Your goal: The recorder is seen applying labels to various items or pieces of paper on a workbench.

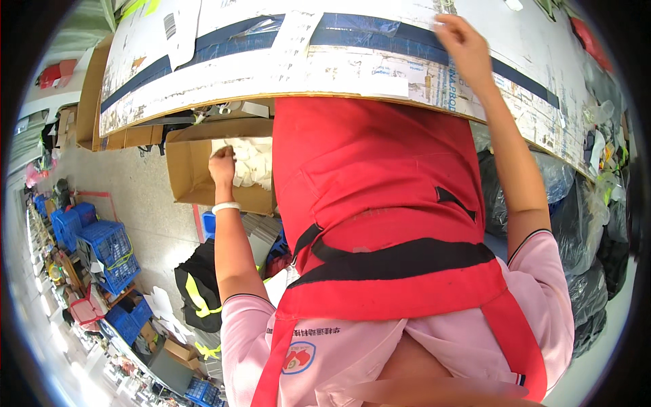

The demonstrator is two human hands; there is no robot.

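My left hand [222, 165] is down at my left side, over an open cardboard box [186, 156]. Its fingers are drawn together; what they hold, if anything, is too small to make out. Beside those fingers, a heap of crumpled white scraps [252, 163] lies inside the box. Raised over the worktop [352, 71], my right hand [464, 49] has its fingers curled toward the thumb, and I cannot see what is between them. The worktop is a worn white cardboard sheet crossed by dark blue tape. A white paper strip [297, 34] lies across the tape.
A second white paper with a barcode [178, 30] lies at the worktop's left end. Blue plastic crates [112, 251] stand on the floor to the left. Dark plastic bags [576, 210] crowd the right side. A black bag with a yellow stripe [198, 288] is below my left forearm.
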